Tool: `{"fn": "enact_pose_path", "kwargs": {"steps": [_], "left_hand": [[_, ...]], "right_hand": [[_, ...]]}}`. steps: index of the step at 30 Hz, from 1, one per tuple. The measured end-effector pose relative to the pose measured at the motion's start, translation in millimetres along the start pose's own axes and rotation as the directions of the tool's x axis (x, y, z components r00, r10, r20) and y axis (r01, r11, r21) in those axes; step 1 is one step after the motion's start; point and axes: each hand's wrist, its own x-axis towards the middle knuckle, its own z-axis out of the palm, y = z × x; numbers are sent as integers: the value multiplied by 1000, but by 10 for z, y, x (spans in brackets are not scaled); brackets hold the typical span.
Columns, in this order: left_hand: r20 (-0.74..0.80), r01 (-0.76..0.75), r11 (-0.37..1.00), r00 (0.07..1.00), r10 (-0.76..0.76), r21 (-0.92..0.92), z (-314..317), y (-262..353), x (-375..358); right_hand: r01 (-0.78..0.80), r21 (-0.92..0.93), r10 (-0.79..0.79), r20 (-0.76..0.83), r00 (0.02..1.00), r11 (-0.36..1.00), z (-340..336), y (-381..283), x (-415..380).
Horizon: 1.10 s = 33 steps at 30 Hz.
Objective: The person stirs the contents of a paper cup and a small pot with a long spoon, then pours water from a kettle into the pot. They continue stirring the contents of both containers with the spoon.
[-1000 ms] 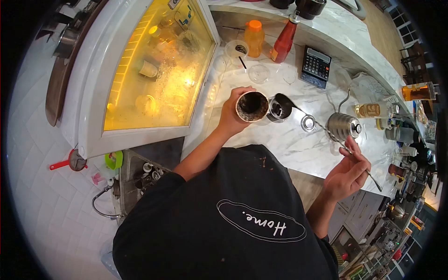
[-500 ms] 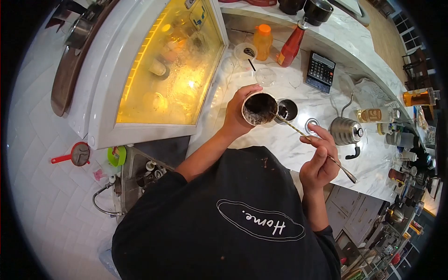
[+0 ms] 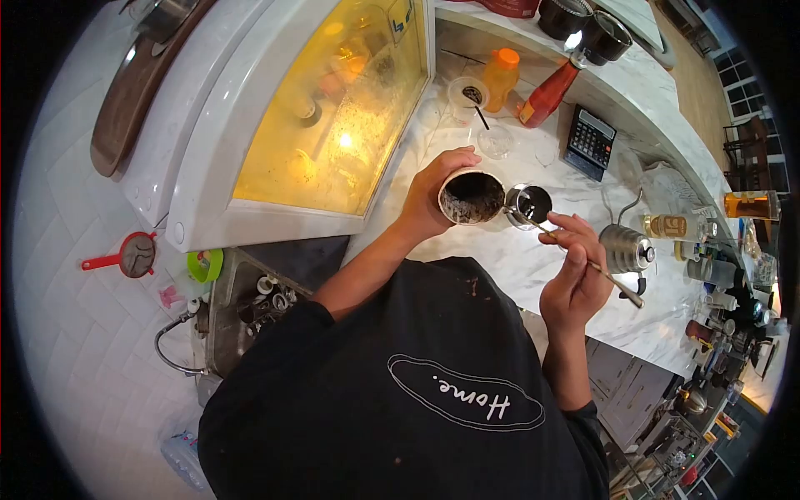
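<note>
The person's left hand (image 3: 427, 198) is closed around the side of a round cup (image 3: 471, 198), holding it just beside a small metal cup (image 3: 531, 206) on the marble tabletop (image 3: 646, 333). From here I can see into the held cup: dark, crumbly stuff clings to its wall, with a darker hollow further in.

The right hand (image 3: 577, 271) has a light grip on the handle of a long, thin spoon (image 3: 618, 284), pinched between thumb and fingers. The spoon slants toward the two cups, its far end close to their rims; I can't tell whether it carries anything, or whether it touches either one.

It looks to me like the middle of spooning between the two. Any scoop from there would call for a steady left hand and a level spoon, with the rims kept close so little spills.

A metal kettle (image 3: 625, 248) stands near the right hand. Beyond the cups are a clear lid (image 3: 495, 142), a calculator (image 3: 591, 143) and a red bottle (image 3: 550, 94).
</note>
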Motion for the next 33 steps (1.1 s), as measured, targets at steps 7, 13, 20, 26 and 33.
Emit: {"fn": "enact_pose_path", "kwargs": {"steps": [7, 13, 20, 26, 33], "left_hand": [[-1, 52, 998, 999, -52, 25, -6, -39, -108], [23, 11, 975, 1000, -17, 220, -68, -27, -133], [217, 118, 949, 958, -186, 293, -113, 125, -67], [234, 125, 939, 950, -206, 321, -23, 147, -47], [244, 109, 914, 945, -217, 391, 214, 268, -3]], "right_hand": [[-230, 6, 230, -56, 972, 973, 132, 18, -133], [-419, 235, 454, -122, 883, 877, 217, 230, -376], [-528, 490, 658, -132, 741, 693, 268, 586, -659], [-543, 587, 730, -126, 672, 601, 224, 608, -709], [-531, 664, 779, -126, 614, 526, 18, 725, -762]]}}
